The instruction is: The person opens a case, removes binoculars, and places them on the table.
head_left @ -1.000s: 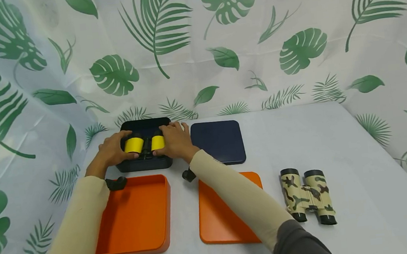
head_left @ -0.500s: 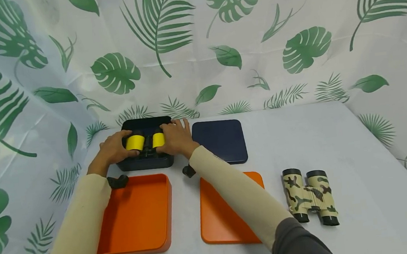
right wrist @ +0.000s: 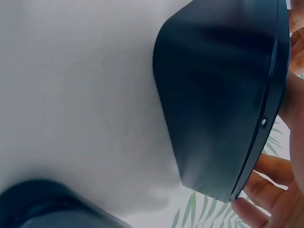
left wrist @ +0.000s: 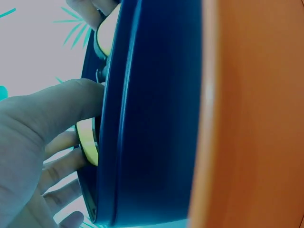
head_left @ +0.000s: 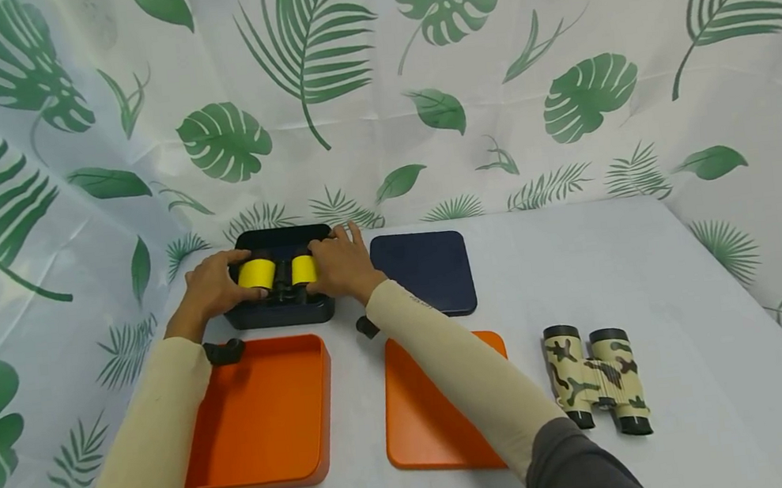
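In the head view, black binoculars (head_left: 281,275) with yellow barrels sit in an open dark blue box (head_left: 280,316) at the back left. My left hand (head_left: 213,285) holds the left barrel, thumb at the near side and fingers at the far side. From the other side my right hand (head_left: 342,266) holds the right barrel with its thumb and fingers. The left wrist view shows the left thumb reaching over the rim of the box (left wrist: 156,114), close to a yellow barrel (left wrist: 88,141). In the right wrist view, the box wall (right wrist: 218,95) hides most of the binoculars.
An orange box (head_left: 266,416) without its lid stands in front of the blue one. Right of it an orange lid (head_left: 427,423) lies partly under the right sleeve. A dark blue lid (head_left: 426,272) lies behind. Camouflage binoculars (head_left: 598,377) rest at the right.
The right thumb has shifted slightly to the right along the binoculars, showing more of the right barrel's near end. Both hands stay at the binoculars, which remain in the blue box.
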Demonstrator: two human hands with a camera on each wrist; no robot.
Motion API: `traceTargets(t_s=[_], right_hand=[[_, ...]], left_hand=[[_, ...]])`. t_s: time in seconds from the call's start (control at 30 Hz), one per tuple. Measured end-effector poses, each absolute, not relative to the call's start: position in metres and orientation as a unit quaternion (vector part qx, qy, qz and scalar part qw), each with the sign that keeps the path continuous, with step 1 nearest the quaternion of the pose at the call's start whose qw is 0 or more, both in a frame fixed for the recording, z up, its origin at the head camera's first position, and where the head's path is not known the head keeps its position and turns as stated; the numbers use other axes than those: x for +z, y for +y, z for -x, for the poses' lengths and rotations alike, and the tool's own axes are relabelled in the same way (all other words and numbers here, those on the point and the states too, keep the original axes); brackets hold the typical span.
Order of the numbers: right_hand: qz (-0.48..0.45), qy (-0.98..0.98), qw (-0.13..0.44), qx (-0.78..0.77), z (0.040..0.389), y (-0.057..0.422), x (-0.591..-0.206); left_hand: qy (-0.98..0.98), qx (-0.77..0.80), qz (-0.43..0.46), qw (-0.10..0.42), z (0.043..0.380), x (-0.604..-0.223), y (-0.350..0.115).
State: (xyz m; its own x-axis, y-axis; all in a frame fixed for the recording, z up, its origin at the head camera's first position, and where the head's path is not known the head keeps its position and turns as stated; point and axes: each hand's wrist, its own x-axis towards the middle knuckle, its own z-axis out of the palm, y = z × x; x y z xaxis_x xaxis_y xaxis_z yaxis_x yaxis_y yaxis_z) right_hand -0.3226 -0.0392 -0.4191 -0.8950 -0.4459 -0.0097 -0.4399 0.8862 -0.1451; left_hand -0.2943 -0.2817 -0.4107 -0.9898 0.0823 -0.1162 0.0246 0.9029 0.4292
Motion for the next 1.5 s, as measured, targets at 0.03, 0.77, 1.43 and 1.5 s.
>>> traceTargets(t_s=[0.03,0.77,1.43,1.5], right_hand=[[0.229,0.971,0.016,-0.071,0.323,-0.039,-0.42],[0.261,0.943,-0.078,-0.194,0.313,-0.008,-0.408],[0.268,0.903,-0.097,-0.322,0.287,0.064,-0.403],[0.267,0.901,-0.099,-0.327,0.284,0.073,-0.403]], left_hand=[[0.973,0.222,-0.028,0.063,0.294,-0.411,-0.282],[0.954,0.294,-0.045,-0.032,0.27,-0.378,-0.269],[0.933,0.343,-0.073,-0.083,0.248,-0.375,-0.211],[0.932,0.343,-0.076,-0.087,0.247,-0.377,-0.202]])
